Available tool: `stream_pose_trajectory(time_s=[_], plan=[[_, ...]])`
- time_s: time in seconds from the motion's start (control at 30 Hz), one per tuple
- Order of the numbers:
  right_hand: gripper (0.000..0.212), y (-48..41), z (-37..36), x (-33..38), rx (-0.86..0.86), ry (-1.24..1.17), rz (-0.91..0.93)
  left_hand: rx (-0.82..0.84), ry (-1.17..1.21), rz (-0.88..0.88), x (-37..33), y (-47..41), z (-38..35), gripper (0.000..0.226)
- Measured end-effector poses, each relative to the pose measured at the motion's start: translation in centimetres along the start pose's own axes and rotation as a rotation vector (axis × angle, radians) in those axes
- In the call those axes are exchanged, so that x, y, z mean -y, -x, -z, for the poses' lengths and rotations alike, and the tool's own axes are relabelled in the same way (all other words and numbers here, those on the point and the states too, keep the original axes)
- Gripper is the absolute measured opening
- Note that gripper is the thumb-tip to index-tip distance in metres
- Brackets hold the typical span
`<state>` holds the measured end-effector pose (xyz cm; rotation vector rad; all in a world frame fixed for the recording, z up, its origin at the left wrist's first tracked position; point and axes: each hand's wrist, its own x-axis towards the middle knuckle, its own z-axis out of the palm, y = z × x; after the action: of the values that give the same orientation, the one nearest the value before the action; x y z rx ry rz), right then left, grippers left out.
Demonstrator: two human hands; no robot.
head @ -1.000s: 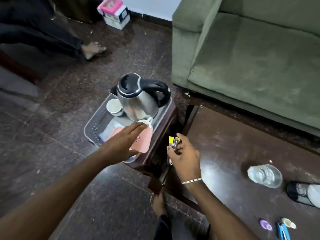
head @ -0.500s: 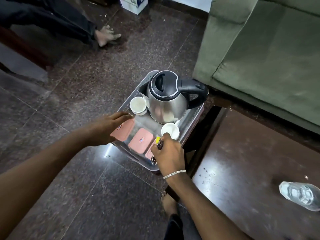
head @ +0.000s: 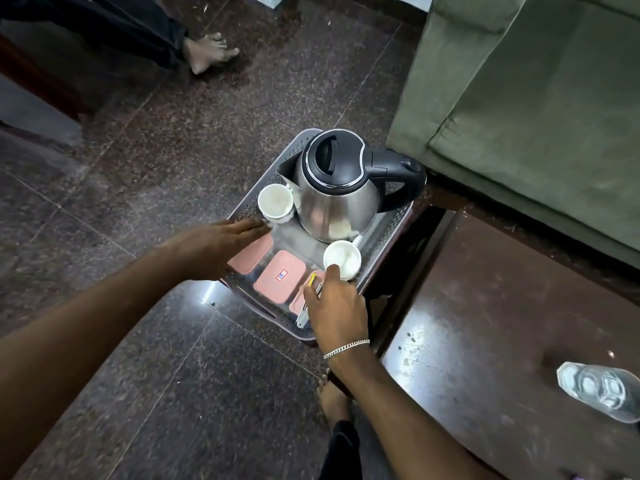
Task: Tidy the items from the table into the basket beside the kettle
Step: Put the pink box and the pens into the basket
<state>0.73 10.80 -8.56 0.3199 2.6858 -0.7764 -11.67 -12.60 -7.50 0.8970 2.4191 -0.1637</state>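
Note:
A grey perforated basket [head: 248,206] on a low stand holds a steel kettle [head: 337,195] with a black lid, two white cups [head: 275,202] [head: 342,258] and pink-lidded boxes [head: 280,276]. My left hand [head: 214,247] lies flat, fingers stretched, over the leftmost pink box [head: 250,255] at the basket's left edge. My right hand [head: 337,310] is over the basket's near right corner, closed on a small silver tool with a yellow tip [head: 304,308]. That hand partly hides a third pink box beneath it.
A dark wooden table [head: 485,323] at the right carries a clear glass vessel [head: 602,389] lying on its side. A green sofa [head: 536,116] stands behind it. Another person's foot [head: 207,51] rests on the dark floor at top left; my own foot [head: 334,400] is below.
My left hand brought a pink box into the basket's left side and now lies flat on it. My right hand carried the yellow-tipped tool from the table's edge to over the basket.

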Motion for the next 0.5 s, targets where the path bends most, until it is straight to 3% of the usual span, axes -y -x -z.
stream_pose_trajectory(time_s=[0.27, 0.5], plan=[[0.039, 1.7, 2.7, -2.0, -0.129, 0.031, 0.100, -0.151, 0.016, 0.024, -1.9, 2.7, 2.9, 0.099], [0.060, 4.3, 6.2, -9.2, -0.261, 0.067, 0.169, -0.354, 0.116, -0.027, -10.8, 2.0, 6.0, 0.095]])
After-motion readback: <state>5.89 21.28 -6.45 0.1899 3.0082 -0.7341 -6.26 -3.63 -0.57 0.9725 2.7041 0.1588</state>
